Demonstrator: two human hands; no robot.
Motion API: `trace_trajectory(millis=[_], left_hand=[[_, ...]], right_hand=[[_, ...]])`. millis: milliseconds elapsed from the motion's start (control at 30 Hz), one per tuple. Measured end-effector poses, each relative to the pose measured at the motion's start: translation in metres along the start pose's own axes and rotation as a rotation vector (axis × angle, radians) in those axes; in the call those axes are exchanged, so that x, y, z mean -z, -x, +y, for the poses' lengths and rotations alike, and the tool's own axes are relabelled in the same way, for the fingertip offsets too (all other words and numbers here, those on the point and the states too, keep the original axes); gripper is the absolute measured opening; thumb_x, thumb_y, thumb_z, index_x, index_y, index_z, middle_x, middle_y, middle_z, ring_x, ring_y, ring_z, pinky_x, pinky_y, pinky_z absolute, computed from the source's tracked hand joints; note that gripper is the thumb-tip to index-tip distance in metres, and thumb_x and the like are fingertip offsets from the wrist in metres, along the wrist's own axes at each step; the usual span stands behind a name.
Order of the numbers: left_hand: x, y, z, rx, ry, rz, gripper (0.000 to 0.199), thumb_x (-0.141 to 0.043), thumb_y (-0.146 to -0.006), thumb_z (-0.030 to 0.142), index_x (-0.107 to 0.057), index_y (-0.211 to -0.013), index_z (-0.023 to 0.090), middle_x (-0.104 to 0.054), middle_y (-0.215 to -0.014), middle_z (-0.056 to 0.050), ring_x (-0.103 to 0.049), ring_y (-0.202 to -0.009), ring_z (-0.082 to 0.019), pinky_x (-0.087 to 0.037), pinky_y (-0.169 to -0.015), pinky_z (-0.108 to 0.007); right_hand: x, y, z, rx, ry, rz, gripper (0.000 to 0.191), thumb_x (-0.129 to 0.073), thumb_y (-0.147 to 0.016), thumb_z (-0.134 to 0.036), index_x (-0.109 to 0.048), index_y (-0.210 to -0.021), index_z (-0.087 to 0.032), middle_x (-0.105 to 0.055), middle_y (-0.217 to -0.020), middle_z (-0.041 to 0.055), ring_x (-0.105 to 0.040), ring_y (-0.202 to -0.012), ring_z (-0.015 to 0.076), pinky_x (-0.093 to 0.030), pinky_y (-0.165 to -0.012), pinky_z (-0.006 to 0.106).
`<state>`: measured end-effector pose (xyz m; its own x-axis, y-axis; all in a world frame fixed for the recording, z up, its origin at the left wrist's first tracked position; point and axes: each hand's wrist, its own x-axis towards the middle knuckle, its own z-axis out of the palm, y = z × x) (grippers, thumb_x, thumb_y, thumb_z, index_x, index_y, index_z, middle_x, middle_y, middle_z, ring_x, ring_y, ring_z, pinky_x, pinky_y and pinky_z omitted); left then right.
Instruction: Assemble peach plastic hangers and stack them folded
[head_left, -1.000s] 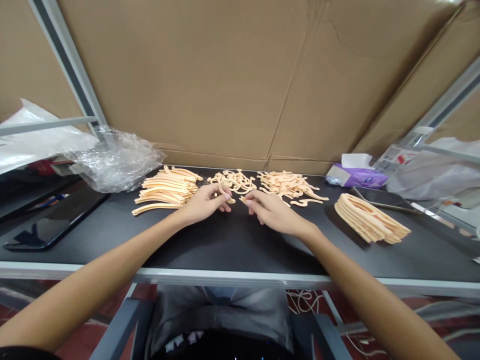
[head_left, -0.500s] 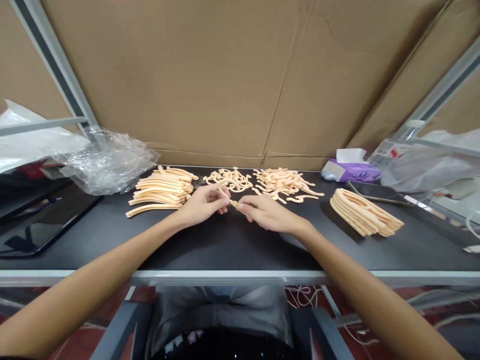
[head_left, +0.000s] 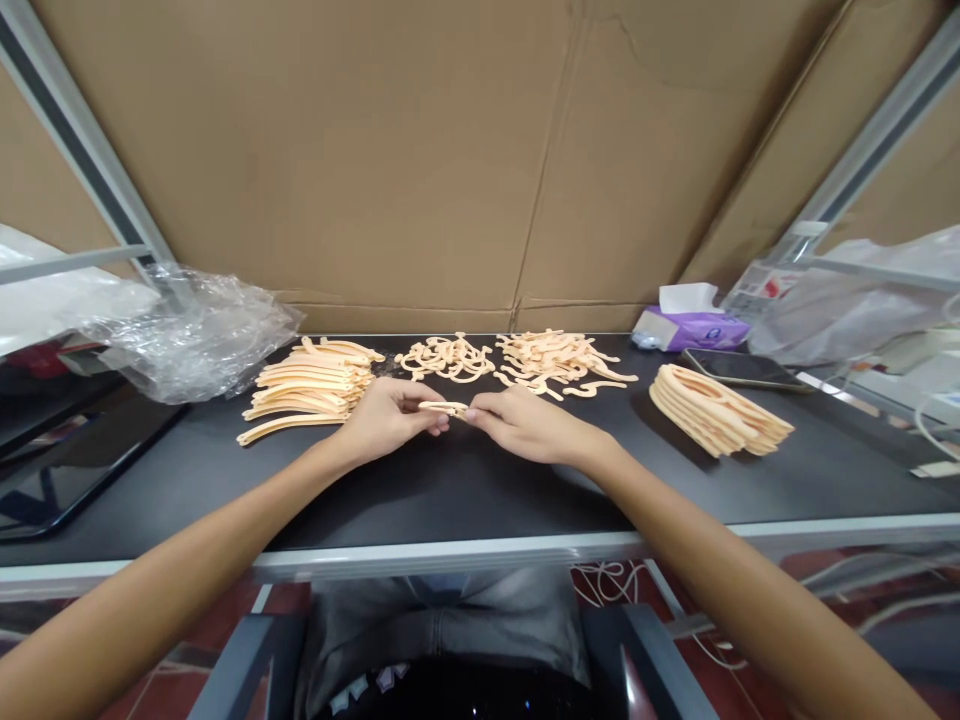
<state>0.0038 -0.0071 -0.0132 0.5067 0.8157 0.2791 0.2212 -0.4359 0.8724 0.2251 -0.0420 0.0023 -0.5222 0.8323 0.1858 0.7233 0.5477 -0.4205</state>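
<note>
Above the black tabletop, my left hand (head_left: 384, 420) pinches a cream curved plastic piece (head_left: 442, 407) between thumb and fingers. The fingertips of my right hand (head_left: 529, 425) are closed on the right end of the same piece, where a second small part seems to meet it; the fingers partly hide the join. Behind my left hand lies a stack of long curved cream arms (head_left: 311, 385). Just beyond my hands sit a heap of small ring-like hooked pieces (head_left: 448, 357) and a larger heap of S-shaped pieces (head_left: 559, 357).
Looped cream frames (head_left: 712, 410) are stacked on the right, near a phone (head_left: 742, 369) and a purple tissue pack (head_left: 691, 328). Crumpled clear plastic (head_left: 195, 330) and a dark glossy panel (head_left: 90, 460) lie left. Cardboard (head_left: 337, 150) stands behind the table.
The curved piece in my hands has turned from upright to lying nearly flat between them. My view has shifted slightly; the heaps look the same.
</note>
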Motion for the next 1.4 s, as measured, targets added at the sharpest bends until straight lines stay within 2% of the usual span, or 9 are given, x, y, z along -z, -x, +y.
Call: trace_trajectory(millis=[233, 533, 633, 867, 1100, 1267, 1400], left_hand=[[-0.002, 0.005, 0.004, -0.116, -0.093, -0.016, 0.016, -0.070, -0.081, 0.026, -0.078, -0.086, 0.013, -0.076, -0.071, -0.005, -0.072, -0.062, -0.015, -0.059, -0.063, -0.022], [-0.004, 0.012, 0.008, -0.404, -0.246, -0.033, 0.015, -0.064, -0.089, 0.021, -0.077, -0.084, 0.015, -0.077, -0.070, -0.004, -0.072, -0.057, -0.014, -0.060, -0.058, -0.018], [-0.004, 0.013, 0.011, -0.437, -0.236, -0.056, 0.015, -0.063, -0.089, 0.019, -0.076, -0.084, 0.014, -0.077, -0.070, -0.005, -0.073, -0.057, -0.014, -0.060, -0.058, -0.018], [-0.003, 0.015, 0.019, -0.308, -0.177, -0.146, 0.016, -0.063, -0.088, 0.015, -0.078, -0.085, 0.012, -0.077, -0.070, -0.006, -0.074, -0.058, -0.015, -0.059, -0.056, -0.016], [-0.003, 0.014, 0.021, -0.145, -0.021, -0.156, 0.013, -0.069, -0.083, 0.019, -0.080, -0.082, 0.012, -0.077, -0.070, -0.009, -0.074, -0.058, -0.018, -0.061, -0.057, -0.019], [-0.004, 0.009, 0.017, 0.019, 0.153, -0.183, 0.015, -0.078, -0.077, 0.025, -0.080, -0.079, 0.010, -0.077, -0.072, -0.012, -0.075, -0.061, -0.023, -0.065, -0.059, -0.025], [-0.005, 0.008, 0.015, 0.079, 0.232, -0.193, 0.017, -0.081, -0.072, 0.025, -0.080, -0.079, 0.009, -0.077, -0.070, -0.012, -0.076, -0.063, -0.024, -0.066, -0.061, -0.027]], right_hand=[[0.007, 0.004, -0.005, 0.018, 0.052, -0.061, 0.033, -0.046, -0.100, -0.031, -0.060, -0.073, -0.018, -0.049, -0.058, -0.0017, -0.042, -0.055, 0.0113, -0.028, -0.059, 0.027], [0.011, 0.007, -0.004, 0.061, 0.000, -0.117, 0.037, -0.042, -0.101, -0.030, -0.055, -0.069, -0.016, -0.045, -0.058, -0.0032, -0.041, -0.055, 0.0092, -0.027, -0.059, 0.026], [0.011, 0.008, -0.004, 0.079, -0.025, -0.139, 0.036, -0.041, -0.100, -0.030, -0.052, -0.069, -0.016, -0.043, -0.058, -0.0038, -0.041, -0.057, 0.0092, -0.026, -0.060, 0.026], [0.010, 0.007, 0.000, 0.157, -0.082, -0.161, 0.034, -0.041, -0.098, -0.029, -0.051, -0.067, -0.016, -0.042, -0.057, -0.0049, -0.038, -0.055, 0.0084, -0.026, -0.060, 0.026], [0.011, 0.007, 0.000, 0.151, -0.102, -0.182, 0.034, -0.043, -0.096, -0.029, -0.050, -0.065, -0.017, -0.039, -0.054, -0.0060, -0.036, -0.053, 0.0081, -0.025, -0.058, 0.026], [0.016, 0.007, -0.003, 0.135, -0.168, -0.220, 0.037, -0.042, -0.095, -0.028, -0.049, -0.060, -0.017, -0.040, -0.051, -0.0062, -0.036, -0.051, 0.0077, -0.026, -0.057, 0.025], [0.016, 0.006, -0.003, 0.121, -0.199, -0.237, 0.038, -0.042, -0.094, -0.029, -0.050, -0.059, -0.017, -0.043, -0.050, -0.0060, -0.039, -0.049, 0.0076, -0.028, -0.056, 0.024]])
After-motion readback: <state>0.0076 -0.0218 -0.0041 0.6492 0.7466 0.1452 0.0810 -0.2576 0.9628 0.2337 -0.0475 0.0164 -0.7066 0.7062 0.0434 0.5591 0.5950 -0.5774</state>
